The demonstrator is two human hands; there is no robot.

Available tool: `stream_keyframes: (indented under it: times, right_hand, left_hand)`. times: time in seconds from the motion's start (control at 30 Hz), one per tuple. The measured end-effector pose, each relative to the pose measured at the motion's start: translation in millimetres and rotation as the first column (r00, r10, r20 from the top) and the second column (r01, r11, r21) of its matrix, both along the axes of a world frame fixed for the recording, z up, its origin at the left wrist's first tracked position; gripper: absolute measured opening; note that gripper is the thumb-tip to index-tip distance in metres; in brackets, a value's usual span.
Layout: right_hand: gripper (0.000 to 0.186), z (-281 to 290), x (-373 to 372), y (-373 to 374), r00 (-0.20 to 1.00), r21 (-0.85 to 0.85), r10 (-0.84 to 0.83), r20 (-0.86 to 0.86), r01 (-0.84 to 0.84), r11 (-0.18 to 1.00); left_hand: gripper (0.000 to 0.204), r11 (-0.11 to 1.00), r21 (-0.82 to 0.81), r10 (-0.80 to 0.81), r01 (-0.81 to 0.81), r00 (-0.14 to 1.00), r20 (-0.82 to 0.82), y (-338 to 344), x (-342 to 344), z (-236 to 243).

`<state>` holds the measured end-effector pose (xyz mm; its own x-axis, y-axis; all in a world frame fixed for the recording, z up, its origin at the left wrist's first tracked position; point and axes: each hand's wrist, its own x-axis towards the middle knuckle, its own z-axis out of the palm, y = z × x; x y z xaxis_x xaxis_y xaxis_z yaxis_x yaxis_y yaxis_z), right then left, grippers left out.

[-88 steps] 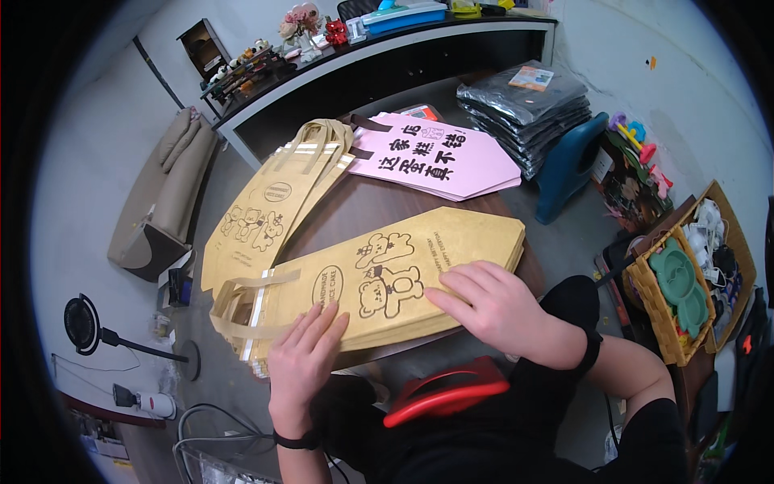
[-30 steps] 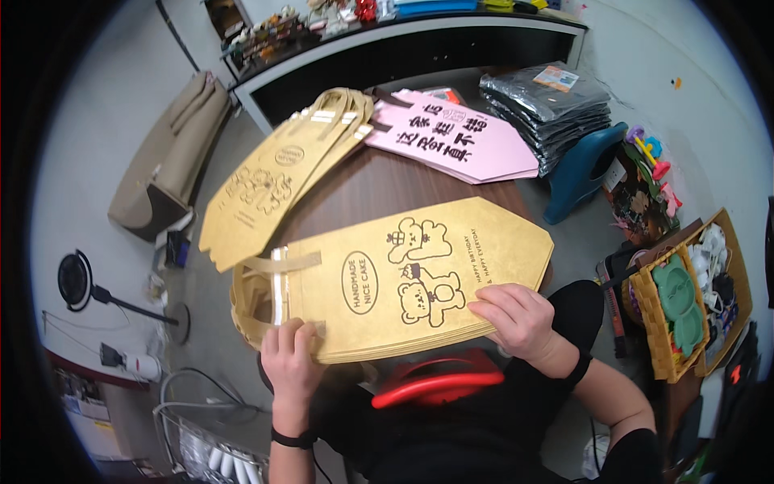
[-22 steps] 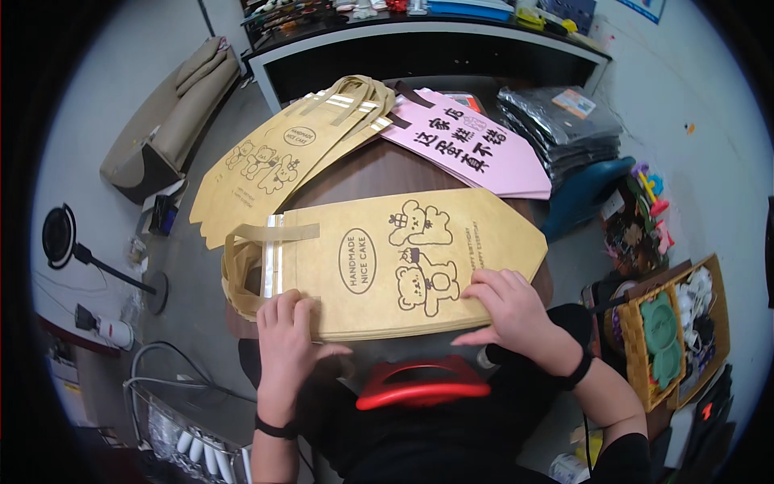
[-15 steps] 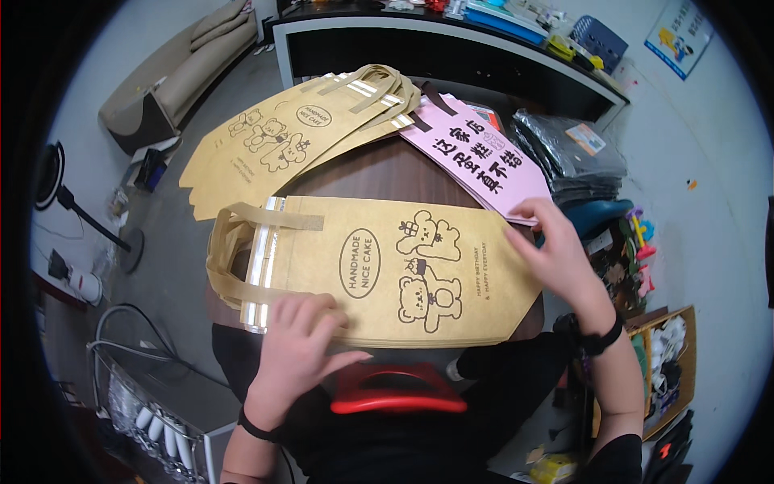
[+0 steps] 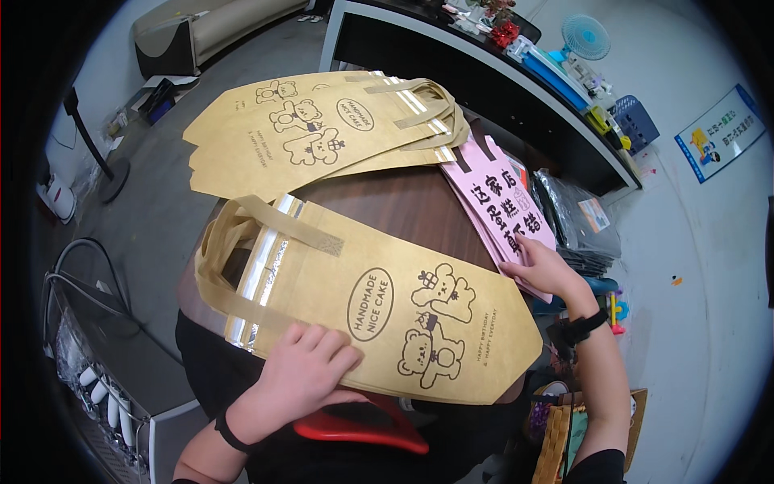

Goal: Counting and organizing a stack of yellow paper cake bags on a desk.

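A stack of flat tan handled bags (image 5: 322,282), printed with cartoon bears and an oval, lies slanted near my lap. Its looped handles point left. My left hand (image 5: 310,363) grips the near edge, fingers on top and thumb at the side, mostly below. Beyond the stack's right end, my right hand (image 5: 544,266) holds the lower end of a stack of pink bags (image 5: 492,194) with dark lettering, its thumb at the left edge and fingers over the top. A second pile of tan bags (image 5: 242,153) rests at the far left, its handles next to the pink bags.
The bags lie on a dark brown round table (image 5: 387,206). Plastic-wrapped dark packages (image 5: 576,222) are stacked to the right. A red stool (image 5: 363,436) is below the near edge. A wicker basket (image 5: 552,444) stands at lower right, and a black counter (image 5: 435,73) runs behind.
My right hand has moved from the tan stack's right end onto the pink bags. My left hand has settled on the near edge. The view has turned, and the tan stack appears more slanted.
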<state>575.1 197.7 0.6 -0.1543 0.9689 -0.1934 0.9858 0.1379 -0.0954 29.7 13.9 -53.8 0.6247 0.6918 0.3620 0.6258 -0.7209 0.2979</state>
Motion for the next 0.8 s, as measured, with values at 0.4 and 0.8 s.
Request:
stream_keyframes:
  times: [0.4, 0.8]
  right_hand:
    - [0.032, 39.8, -89.5, -107.2, 0.973, 0.438, 0.128, -0.194, -0.031, 0.899]
    - [0.063, -18.1, -194.2, -227.1, 0.95, 0.317, 0.295, -0.099, -0.251, 0.915]
  left_hand:
    - [0.072, 0.996, 0.019, 0.087, -0.085, 0.988, -0.128, -29.1, -238.1, -104.2]
    - [0.077, 0.944, 0.327, 0.078, 0.048, 0.929, -0.363, 306.1, -77.3, 68.2]
